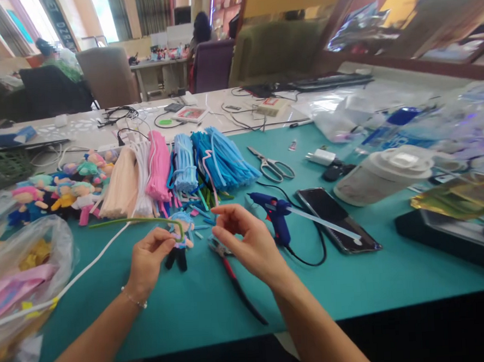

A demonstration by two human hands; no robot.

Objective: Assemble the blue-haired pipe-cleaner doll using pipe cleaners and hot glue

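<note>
Pinched in my left hand [151,257] is a green pipe cleaner [133,220], its long part pointing left and its right end bent downward. Just behind it a small blue-haired doll [181,228] with black legs lies on the teal mat [184,310]. My right hand [248,240] hovers right of the doll, thumb and fingers apart, with nothing visible between them. Below that hand are pliers [237,282] with red and black handles. Bundles of peach [121,183], pink [159,167] and blue [228,160] pipe cleaners lie behind the hands.
Several finished dolls [62,192] and a plastic bag [45,258] are at left. Rightward lie scissors [271,165], a blue glue gun [274,214] with its cord, a phone [336,219], a lidded cup [383,175] and a black box [450,239]. People sit in the background.
</note>
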